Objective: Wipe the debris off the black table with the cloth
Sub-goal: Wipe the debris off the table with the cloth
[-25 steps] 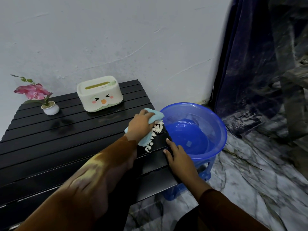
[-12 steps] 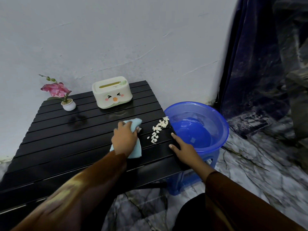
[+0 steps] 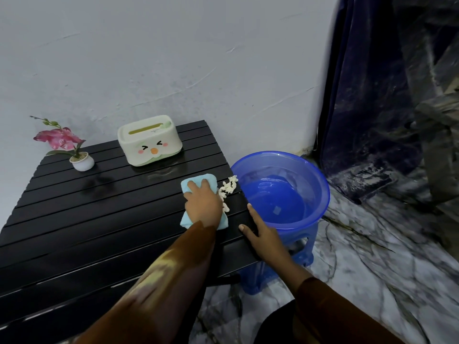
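a: what's my left grip (image 3: 203, 206) doing?

b: it's pressed flat, palm down, on the light blue cloth (image 3: 198, 183), fingers spread over it rather than curled round it. the cloth lies on the black counter (image 3: 99, 219) under the palm, with its ends showing beyond the fingertips and back by the wrist.

a: and the debris?

b: a small line of white bits (image 3: 228, 188) lies just right of that grip, touching the cloth's right edge and running to the counter's right edge.

a: my right grip (image 3: 263, 234)?

b: open, fingers straight, resting on the counter's right edge, holding nothing. just beyond it a blue basin (image 3: 320, 180) sits on a blue stool (image 3: 305, 254), against the counter.

a: anything farther off?

b: far ahead of the left grip stands a cream tissue box (image 3: 150, 140), with a pink flower pot (image 3: 82, 161) to the left.
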### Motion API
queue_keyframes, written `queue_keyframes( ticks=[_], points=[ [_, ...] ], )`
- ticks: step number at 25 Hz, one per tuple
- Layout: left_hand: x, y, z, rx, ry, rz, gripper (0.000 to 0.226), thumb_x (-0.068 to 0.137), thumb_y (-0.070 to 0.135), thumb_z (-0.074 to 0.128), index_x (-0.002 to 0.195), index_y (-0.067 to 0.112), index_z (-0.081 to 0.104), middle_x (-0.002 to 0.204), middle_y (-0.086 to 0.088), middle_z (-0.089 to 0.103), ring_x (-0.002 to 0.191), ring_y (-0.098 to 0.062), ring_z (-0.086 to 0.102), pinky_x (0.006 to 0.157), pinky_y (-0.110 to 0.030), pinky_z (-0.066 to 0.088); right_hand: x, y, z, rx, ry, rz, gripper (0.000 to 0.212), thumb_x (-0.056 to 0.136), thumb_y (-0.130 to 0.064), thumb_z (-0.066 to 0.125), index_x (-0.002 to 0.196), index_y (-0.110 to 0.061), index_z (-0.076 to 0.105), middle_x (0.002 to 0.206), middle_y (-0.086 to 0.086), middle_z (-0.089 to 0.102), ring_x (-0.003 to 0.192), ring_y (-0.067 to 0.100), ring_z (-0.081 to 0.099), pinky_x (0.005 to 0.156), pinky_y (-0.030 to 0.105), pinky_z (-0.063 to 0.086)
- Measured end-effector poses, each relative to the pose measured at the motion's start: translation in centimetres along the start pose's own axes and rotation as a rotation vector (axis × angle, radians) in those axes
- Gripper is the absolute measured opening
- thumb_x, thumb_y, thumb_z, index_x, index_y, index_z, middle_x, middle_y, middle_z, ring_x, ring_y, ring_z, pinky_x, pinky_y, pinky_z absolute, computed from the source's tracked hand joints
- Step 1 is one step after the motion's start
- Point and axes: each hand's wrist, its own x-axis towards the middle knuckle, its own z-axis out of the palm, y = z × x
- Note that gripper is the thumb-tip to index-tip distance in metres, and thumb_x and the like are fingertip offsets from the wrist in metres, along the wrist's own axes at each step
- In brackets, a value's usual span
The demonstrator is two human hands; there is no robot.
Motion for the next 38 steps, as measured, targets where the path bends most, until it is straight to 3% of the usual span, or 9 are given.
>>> queue_keyframes(
  ticks=[9, 16, 21, 26, 30, 38],
  points=[
    [1.4, 5.4, 1.8, -0.023, -0.058, 0.053, 0.045, 0.097, 0.024, 0.043, 0.139, 0.013, 0.034, 0.148, -0.019, 0.025, 0.126, -0.037, 0.040, 0.092, -0.041, 0.047, 0.1, -0.2, -0.1, -0.024, -0.018, 0.015, 0.068, 0.095, -0.040, 0.046, 0.149, -0.032, 0.008, 0.154, 0.003, 0.032, 0.139, 0.022, 0.035, 0.108, 0.032, 0.034],
    [1.7, 7.5, 1.6, -0.166, -0.111, 0.037, 0.047, 0.098, 0.033, 0.040, 0.140, 0.012, 0.035, 0.151, -0.019, 0.022, 0.129, -0.038, 0.038, 0.099, -0.044, 0.044, 0.0, -0.5, 0.0, -0.014, -0.016, 0.080, 0.071, 0.094, -0.042, 0.045, 0.150, -0.029, 0.002, 0.153, 0.007, 0.033, 0.137, 0.024, 0.037, 0.106, 0.033, 0.036],
    [2.1, 7.3, 0.9, -0.539, -0.072, -0.026, 0.049, 0.097, 0.038, 0.041, 0.139, 0.012, 0.041, 0.140, -0.017, 0.033, 0.122, -0.037, 0.048, 0.100, -0.044, 0.042, 0.1, -0.4, 0.2, -0.043, -0.003, 0.085, 0.071, 0.094, -0.044, 0.045, 0.150, -0.027, 0.005, 0.152, 0.007, 0.034, 0.136, 0.024, 0.038, 0.106, 0.033, 0.037],
    [2.0, 6.7, -0.6, -0.850, 0.019, -0.082, 0.046, 0.096, 0.038, 0.044, 0.137, 0.016, 0.044, 0.134, -0.012, 0.037, 0.116, -0.029, 0.052, 0.093, -0.033, 0.042, 0.2, -0.5, 0.2, -0.054, -0.005, 0.103, 0.071, 0.093, -0.045, 0.045, 0.150, -0.030, 0.005, 0.152, 0.007, 0.035, 0.136, 0.025, 0.039, 0.107, 0.035, 0.036],
    [1.7, 5.0, -2.0, -0.820, 0.078, -0.005, 0.045, 0.095, 0.039, 0.046, 0.136, 0.020, 0.045, 0.132, -0.010, 0.039, 0.113, -0.027, 0.053, 0.087, -0.028, 0.039, 0.1, -0.5, 0.2, -0.079, -0.002, 0.081, 0.072, 0.093, -0.044, 0.047, 0.150, -0.030, 0.005, 0.147, 0.008, 0.043, 0.130, 0.025, 0.045, 0.104, 0.034, 0.039],
    [0.8, -0.9, -3.3, -0.594, 0.048, 0.096, 0.045, 0.095, 0.040, 0.046, 0.135, 0.019, 0.048, 0.135, -0.010, 0.039, 0.119, -0.029, 0.051, 0.097, -0.040, 0.045, 1.5, -2.3, 1.1, -0.433, -0.004, 0.076, 0.070, 0.091, -0.056, 0.040, 0.148, -0.040, 0.003, 0.148, 0.016, 0.024, 0.129, 0.035, 0.041, 0.100, 0.043, 0.042]
  ],
)
